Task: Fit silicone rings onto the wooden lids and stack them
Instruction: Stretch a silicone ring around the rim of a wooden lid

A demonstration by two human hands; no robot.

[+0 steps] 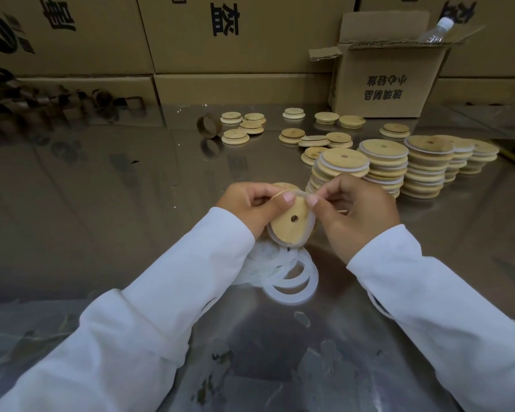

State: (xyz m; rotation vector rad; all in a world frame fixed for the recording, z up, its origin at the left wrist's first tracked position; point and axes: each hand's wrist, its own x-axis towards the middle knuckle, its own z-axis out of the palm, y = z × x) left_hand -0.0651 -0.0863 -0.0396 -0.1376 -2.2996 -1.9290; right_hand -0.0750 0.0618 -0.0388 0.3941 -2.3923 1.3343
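Head view: left hand (252,203) grips wooden lid (289,223) by its rim above table (131,188); right hand (354,212) pinches silicone ring (305,195) at the lid's top edge. Lid looks light, stiff; ring soft, stretchy, best pinched at its edge.

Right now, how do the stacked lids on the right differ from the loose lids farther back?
The stacked lids carry white silicone rings; the loose lids show bare wood. The stacked lids stand in tall piles; the loose lids lie singly or overlapping. The stacked lids sit closer to the camera than the loose lids. Both are round, pale wood.
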